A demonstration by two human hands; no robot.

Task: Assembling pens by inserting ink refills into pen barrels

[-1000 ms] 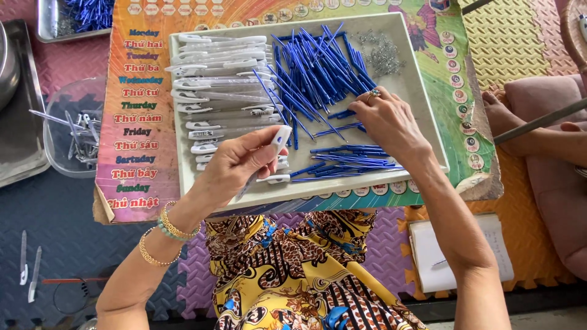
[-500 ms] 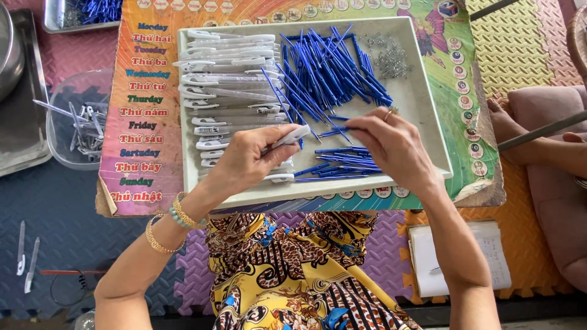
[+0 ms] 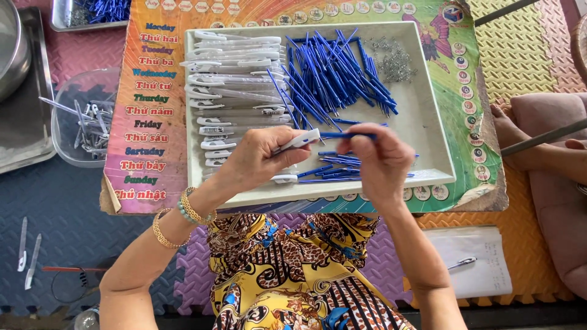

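Observation:
My left hand [image 3: 260, 160] grips a white clip-topped pen casing [image 3: 299, 140] above the front of a white tray [image 3: 437, 122]. My right hand [image 3: 379, 159] pinches a blue pen refill tube [image 3: 345, 135], its end meeting the mouth of the white casing. In the tray lie a row of white pen casings [image 3: 235, 79] at the left, a heap of blue tubes [image 3: 336, 76] in the middle, a small pile of metal springs [image 3: 394, 58] at the back right, and a few blue tubes [image 3: 330, 171] under my hands.
The tray rests on a colourful printed board [image 3: 143, 122]. A clear tub of grey parts [image 3: 82, 119] and a metal tray [image 3: 24, 110] sit at left. Another person's foot [image 3: 507, 134] and a paper pad with a pen [image 3: 471, 263] lie at right, on foam floor mats.
My right hand picked a blue tube from the pile and moved left to meet the white casing; both hands came together over the tray's front.

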